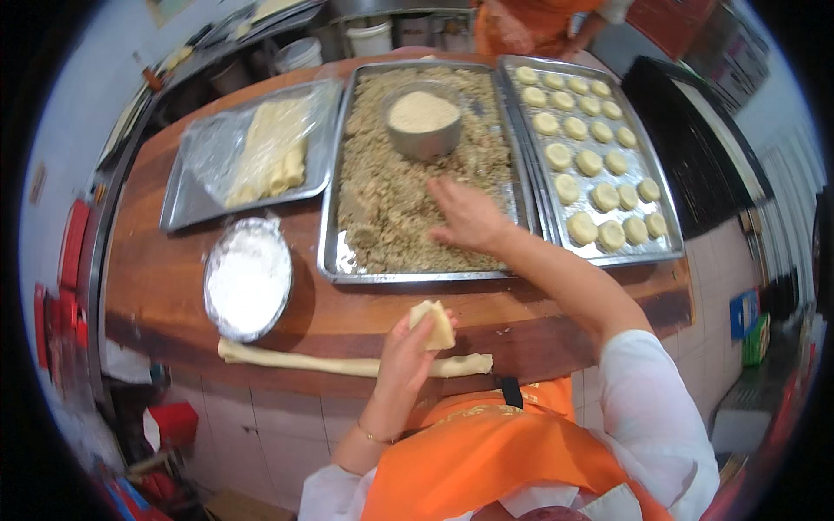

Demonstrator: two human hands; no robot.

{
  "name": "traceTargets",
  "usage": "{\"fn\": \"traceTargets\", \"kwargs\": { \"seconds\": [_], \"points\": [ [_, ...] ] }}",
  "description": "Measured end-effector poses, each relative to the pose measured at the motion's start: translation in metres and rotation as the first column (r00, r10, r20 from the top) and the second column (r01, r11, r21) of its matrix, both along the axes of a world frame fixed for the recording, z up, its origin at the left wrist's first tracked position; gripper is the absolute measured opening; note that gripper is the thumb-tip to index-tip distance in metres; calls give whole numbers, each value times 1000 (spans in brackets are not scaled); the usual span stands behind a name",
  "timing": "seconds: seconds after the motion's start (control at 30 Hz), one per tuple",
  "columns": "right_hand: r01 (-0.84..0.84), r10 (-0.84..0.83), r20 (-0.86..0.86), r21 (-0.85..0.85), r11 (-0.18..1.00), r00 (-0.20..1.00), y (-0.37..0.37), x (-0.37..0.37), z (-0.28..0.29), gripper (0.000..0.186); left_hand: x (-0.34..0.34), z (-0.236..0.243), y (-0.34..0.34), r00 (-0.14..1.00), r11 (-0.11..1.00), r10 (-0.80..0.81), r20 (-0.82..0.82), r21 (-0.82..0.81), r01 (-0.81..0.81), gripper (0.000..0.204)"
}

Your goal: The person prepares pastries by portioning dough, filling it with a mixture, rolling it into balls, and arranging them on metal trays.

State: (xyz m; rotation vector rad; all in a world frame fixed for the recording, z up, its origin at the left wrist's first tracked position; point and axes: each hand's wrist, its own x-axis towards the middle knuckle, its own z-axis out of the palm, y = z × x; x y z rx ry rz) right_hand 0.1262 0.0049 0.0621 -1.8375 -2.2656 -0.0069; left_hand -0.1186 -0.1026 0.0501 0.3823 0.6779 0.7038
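Note:
In my left hand (407, 352) rests a flattened piece of pale dough (434, 325), held above the table's near edge. My right hand (467, 214) reaches into a large metal tray (417, 277) of crumbly brown filling (382, 187), its fingers at the filling's surface; whether they hold any cannot be seen. A long rope of dough (304, 361) lies along the near edge, passing behind my left hand. A metal bowl of pale crumbs (423, 120) stands on the filling at the far side.
On the right, a tray (647, 253) carries rows of round dough cakes (605, 197). At far left, another tray (187, 208) holds dough rolls (276, 152) under plastic film. A bowl of white flour (248, 280) stands left of my hands. Another person in an orange apron (539, 30) stands opposite.

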Motion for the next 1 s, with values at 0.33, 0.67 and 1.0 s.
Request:
{"fn": "traceTargets", "kwargs": {
  "seconds": [0.33,0.67,1.0],
  "points": [
    [-165,164,10,89,982,986,-25,-1,-40,33,-14,-3,2,993,994,113,16,2,-113,27],
    [434,-423,-404,-68,898,811,-7,4,-18,34,-10,4,-2,993,994,73,88,71,-79,24],
    [333,-352,-502,-130,934,790,-22,16,14,42,6,3,4,990,996,56,132,65,-65,24]
  ]
}}
